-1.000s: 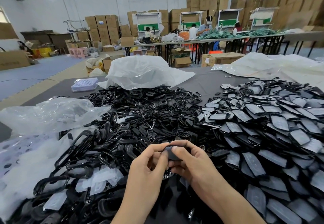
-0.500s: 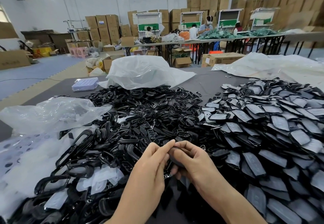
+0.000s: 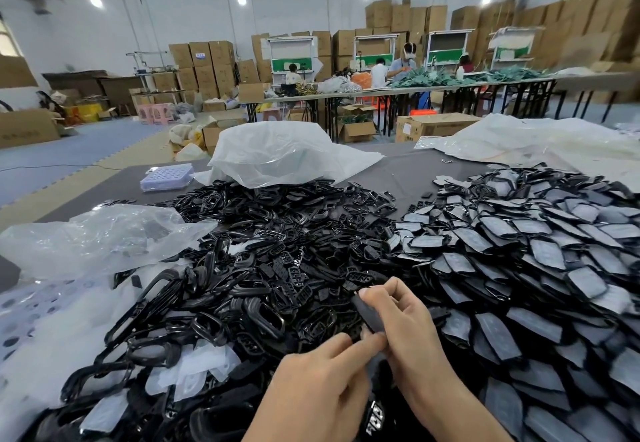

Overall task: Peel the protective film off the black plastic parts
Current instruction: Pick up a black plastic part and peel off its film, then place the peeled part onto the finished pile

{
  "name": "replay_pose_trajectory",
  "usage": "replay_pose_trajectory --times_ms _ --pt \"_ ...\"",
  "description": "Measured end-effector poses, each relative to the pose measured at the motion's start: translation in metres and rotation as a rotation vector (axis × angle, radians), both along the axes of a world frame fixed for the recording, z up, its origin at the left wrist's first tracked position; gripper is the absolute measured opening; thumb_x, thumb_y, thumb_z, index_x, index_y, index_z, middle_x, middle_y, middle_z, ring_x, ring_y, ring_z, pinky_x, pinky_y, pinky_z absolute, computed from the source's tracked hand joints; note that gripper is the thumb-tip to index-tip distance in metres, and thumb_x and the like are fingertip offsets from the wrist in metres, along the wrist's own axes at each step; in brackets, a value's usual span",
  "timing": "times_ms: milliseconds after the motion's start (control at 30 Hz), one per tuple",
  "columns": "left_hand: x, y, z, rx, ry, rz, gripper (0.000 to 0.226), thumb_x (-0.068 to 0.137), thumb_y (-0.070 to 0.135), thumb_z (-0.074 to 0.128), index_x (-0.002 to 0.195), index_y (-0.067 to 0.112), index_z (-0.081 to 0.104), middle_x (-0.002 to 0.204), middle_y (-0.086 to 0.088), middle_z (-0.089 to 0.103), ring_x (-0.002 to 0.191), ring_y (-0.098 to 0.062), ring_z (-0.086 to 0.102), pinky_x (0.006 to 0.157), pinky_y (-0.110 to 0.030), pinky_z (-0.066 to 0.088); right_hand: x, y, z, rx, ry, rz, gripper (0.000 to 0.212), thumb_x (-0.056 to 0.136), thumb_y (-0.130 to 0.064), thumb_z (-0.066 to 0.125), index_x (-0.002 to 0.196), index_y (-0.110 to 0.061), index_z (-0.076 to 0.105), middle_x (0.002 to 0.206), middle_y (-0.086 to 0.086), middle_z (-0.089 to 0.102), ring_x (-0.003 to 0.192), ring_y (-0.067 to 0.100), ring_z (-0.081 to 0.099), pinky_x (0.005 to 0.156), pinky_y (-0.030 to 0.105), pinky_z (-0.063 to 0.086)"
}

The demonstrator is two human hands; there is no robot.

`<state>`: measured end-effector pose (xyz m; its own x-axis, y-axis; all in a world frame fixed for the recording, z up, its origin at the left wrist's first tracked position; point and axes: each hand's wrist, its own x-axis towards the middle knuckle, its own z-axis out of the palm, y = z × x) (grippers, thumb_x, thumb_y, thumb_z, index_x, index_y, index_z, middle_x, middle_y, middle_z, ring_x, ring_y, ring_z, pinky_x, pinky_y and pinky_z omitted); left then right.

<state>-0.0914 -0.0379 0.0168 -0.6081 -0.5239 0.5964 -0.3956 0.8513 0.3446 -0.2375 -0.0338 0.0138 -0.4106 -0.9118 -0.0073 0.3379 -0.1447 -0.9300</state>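
Observation:
My right hand [image 3: 403,325] grips one black plastic part [image 3: 367,315] low in the middle of the view, with fingers curled round its upper end. My left hand [image 3: 323,377] sits just below and to the left, pinching at the part's lower edge with thumb and forefinger; whether it holds film I cannot tell. A heap of film-covered black parts [image 3: 526,254] fills the right side of the table. A heap of bare black frames and parts [image 3: 263,261] spreads across the middle and left.
Loose peeled film pieces [image 3: 194,369] lie near the left front. Clear plastic bags [image 3: 104,237] lie at the left, and a big white bag [image 3: 277,154] sits behind the heaps. A small clear box [image 3: 166,177] stands at the back left. People work at far tables.
My left hand has dropped lower and slid down the part, away from its top. My right hand now holds the part more upright, with its dark face showing.

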Motion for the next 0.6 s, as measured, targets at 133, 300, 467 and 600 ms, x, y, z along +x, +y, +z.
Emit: replay_pose_trajectory --times_ms 133,300,467,600 --pt "0.003 -0.004 -0.001 0.087 0.212 0.044 0.029 0.095 0.02 0.05 0.107 0.039 0.07 0.078 0.014 0.061 0.064 -0.002 0.06 0.061 -0.021 0.052 0.003 0.001 0.001 -0.034 -0.009 0.081 0.029 0.082 -0.015 0.076 0.063 -0.024 0.057 0.06 -0.002 0.05 0.049 0.01 0.047 0.046 0.022 0.044" --pt "0.004 -0.012 -0.001 0.476 0.489 0.158 0.016 0.092 0.04 0.056 0.103 0.051 0.06 0.068 0.008 0.057 0.051 0.0 0.049 0.051 -0.011 0.037 0.011 0.006 0.003 -0.083 0.153 0.214 0.014 0.073 -0.036 0.076 0.079 -0.023 0.075 0.073 0.002 0.072 0.05 0.015 0.061 0.048 0.022 0.049" --pt "0.003 -0.018 -0.002 0.62 0.539 0.122 0.012 0.08 0.049 0.059 0.089 0.042 0.064 0.063 0.004 0.057 0.051 -0.007 0.049 0.049 -0.018 0.039 0.015 0.008 0.005 -0.055 0.195 0.189 0.021 0.076 -0.032 0.075 0.089 -0.015 0.077 0.077 0.01 0.075 0.056 0.017 0.067 0.055 0.023 0.054" --pt "0.005 -0.022 -0.004 0.595 0.558 0.176 0.016 0.094 0.03 0.06 0.079 0.036 0.057 0.058 0.007 0.058 0.044 -0.009 0.051 0.044 -0.018 0.039 0.015 0.007 0.004 -0.034 0.16 0.203 0.011 0.097 -0.005 0.06 0.107 -0.006 0.065 0.077 0.008 0.075 0.067 0.02 0.073 0.063 0.024 0.059"
